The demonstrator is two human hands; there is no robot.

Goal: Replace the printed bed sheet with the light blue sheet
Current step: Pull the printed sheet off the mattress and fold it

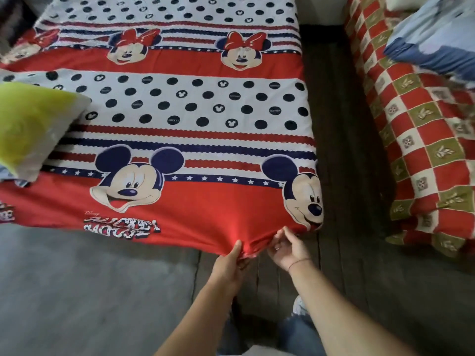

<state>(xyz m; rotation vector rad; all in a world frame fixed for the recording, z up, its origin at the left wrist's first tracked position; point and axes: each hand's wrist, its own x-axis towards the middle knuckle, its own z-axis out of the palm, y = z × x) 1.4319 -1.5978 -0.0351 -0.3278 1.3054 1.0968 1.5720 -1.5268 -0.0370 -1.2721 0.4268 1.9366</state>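
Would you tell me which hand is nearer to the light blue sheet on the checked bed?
Right. The right hand pinches the hem of the printed bed sheet, below and left of the light blue sheet; the left hand grips that hem further left.

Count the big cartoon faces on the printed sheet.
5. On the printed sheet, far band: two bowed faces, centre and right, plus a blurred one at the left edge. Near band: one centre, one at the right edge. The yellow-green pillow may hide more.
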